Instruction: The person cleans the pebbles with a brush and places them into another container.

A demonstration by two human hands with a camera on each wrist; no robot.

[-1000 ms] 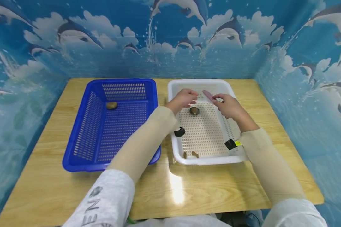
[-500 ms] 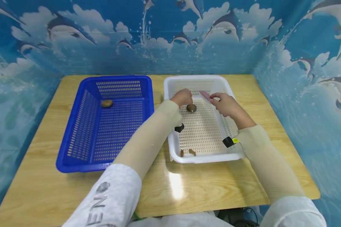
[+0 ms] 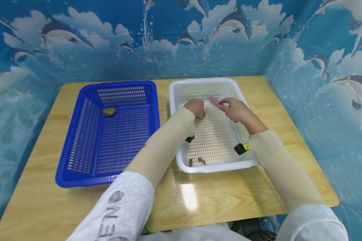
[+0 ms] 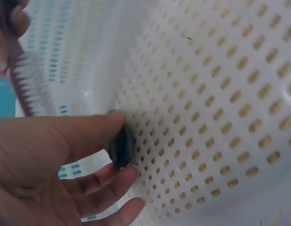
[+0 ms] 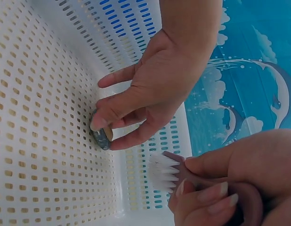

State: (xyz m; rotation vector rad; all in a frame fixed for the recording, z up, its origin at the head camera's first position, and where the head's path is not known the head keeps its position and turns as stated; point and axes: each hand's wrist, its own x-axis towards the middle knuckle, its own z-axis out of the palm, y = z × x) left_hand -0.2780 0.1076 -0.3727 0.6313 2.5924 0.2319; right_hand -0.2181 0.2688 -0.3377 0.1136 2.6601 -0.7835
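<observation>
Two perforated rectangular plastic containers, a blue basket point(image 3: 120, 140) and a white basket point(image 3: 226, 167), stand side by side on a light wood-grain table point(image 3: 169, 207). Both hands are positioned at the far half of the white basket.

The person's left hand point(image 3: 195, 107) reaches down inside it. Grip state, left: thumb and fingertips are closed to the width of a small, dark, glossy oval object point(image 4: 122, 147) and pinch it at the edges; the other fingers spread loosely. The object is at the basket floor, left of centre (whether it bears on the floor cannot be determined).

The right hand point(image 3: 236, 111) is held to the right of the left one. Grip state, right: fingers curled firmly round the handle of a mauve brush point(image 3: 214, 101) with short white bristles point(image 5: 162, 173). The bristles face the left hand's side, near the dark object but apart from it.

Two small, irregular brown pieces point(image 3: 201, 161) lie at the near left corner of the white basket. One smooth, brown, oval stone-like item point(image 3: 109, 112) rests in the far left part of the blue basket. A blue dolphin-print backdrop point(image 3: 163, 60) encloses the table.
</observation>
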